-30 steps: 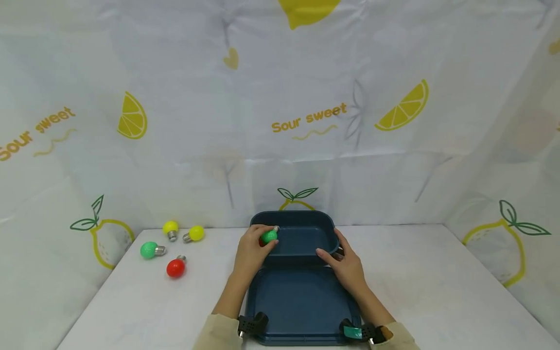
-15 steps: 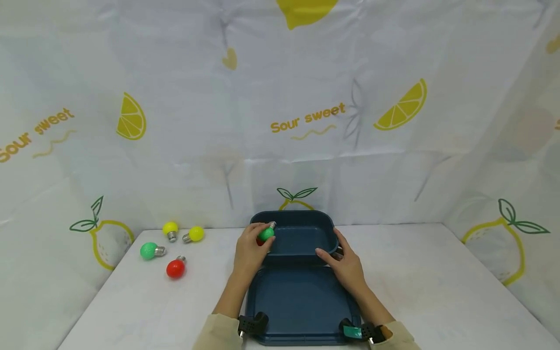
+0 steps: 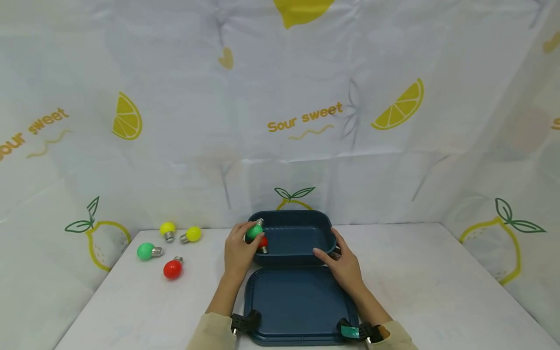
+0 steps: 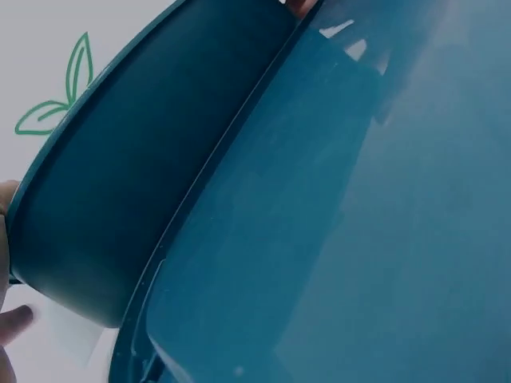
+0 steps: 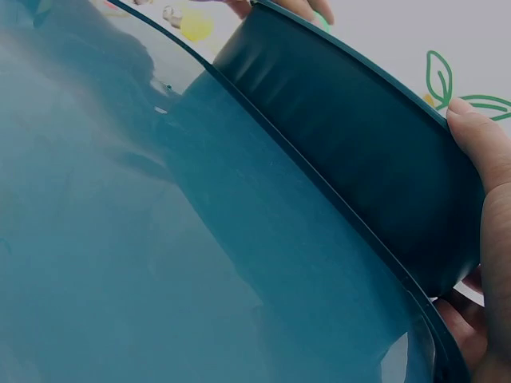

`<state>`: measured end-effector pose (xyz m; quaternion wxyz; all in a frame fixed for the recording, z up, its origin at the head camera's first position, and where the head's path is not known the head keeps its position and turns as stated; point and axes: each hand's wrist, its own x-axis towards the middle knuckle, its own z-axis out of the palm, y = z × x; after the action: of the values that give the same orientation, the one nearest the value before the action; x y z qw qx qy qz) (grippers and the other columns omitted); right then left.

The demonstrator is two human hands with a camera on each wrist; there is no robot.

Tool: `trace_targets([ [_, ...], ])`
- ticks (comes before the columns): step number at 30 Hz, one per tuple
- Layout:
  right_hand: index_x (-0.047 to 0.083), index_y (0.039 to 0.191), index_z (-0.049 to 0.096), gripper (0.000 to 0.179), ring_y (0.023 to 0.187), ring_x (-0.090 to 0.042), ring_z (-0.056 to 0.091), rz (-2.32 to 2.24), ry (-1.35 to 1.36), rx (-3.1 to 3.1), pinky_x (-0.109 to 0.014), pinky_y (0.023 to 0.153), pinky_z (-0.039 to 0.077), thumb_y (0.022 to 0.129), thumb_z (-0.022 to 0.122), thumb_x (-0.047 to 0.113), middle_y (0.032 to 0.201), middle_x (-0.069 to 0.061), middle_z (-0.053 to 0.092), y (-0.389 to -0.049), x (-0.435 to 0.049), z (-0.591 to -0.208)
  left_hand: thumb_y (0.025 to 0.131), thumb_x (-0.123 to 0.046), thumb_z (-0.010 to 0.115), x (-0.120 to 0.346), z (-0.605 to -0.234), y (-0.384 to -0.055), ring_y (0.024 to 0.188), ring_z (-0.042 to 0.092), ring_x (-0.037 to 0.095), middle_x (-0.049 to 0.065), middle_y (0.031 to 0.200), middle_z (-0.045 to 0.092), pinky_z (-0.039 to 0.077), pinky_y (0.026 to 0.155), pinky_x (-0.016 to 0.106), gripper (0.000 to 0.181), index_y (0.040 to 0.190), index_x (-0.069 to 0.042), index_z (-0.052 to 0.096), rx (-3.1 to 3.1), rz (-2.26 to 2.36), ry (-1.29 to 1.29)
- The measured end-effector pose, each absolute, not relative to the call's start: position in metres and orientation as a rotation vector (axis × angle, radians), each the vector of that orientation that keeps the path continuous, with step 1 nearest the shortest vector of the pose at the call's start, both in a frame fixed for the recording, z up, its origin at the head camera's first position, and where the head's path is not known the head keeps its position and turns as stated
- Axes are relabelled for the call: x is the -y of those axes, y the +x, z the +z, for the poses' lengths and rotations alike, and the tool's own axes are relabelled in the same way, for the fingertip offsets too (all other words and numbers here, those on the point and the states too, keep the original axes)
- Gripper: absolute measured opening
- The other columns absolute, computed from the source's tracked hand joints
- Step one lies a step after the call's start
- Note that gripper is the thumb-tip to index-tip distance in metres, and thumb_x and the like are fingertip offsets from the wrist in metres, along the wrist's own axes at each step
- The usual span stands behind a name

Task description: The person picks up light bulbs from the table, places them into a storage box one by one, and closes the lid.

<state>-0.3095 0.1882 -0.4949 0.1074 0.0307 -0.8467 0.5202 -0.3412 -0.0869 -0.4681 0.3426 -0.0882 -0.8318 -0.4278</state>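
Observation:
In the head view my left hand pinches a green light bulb, its metal base pointing up, at the left end of a dark blue box. Just below that bulb, a red light bulb lies inside the box. My right hand grips the box's right front corner. Its thumb lies on the rim in the right wrist view, with other fingers low against the outer wall. Only part of my left hand enters the left wrist view, where the bulb is hidden.
A dark blue lid or tray lies flat in front of the box. On the white table at left are two yellow bulbs, one farther left and one nearer the box, a green bulb and a red bulb. A printed cloth hangs behind.
My left hand has drawn left and slightly up with the green bulb, uncovering the red bulb inside the box. My right hand keeps its grip. The head view has shifted a little.

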Motion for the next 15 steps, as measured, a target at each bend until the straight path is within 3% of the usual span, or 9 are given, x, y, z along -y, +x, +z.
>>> trace_targets([
  [15, 0.025, 0.162, 0.024, 0.087, 0.133, -0.043, 0.056, 1.518, 0.089, 2.505, -0.055, 0.103, 0.053, 0.092, 0.073, 0.042, 0.157, -0.025, 0.041, -0.3083, -0.1872, -0.4939, 0.080, -0.013, 0.086, 0.0946, -0.4614, -0.3448, 0.118, 0.066, 0.033, 0.012, 0.122, 0.070, 0.056, 0.097, 0.049, 0.038, 0.116, -0.010, 0.076, 2.313, -1.243, -0.226],
])
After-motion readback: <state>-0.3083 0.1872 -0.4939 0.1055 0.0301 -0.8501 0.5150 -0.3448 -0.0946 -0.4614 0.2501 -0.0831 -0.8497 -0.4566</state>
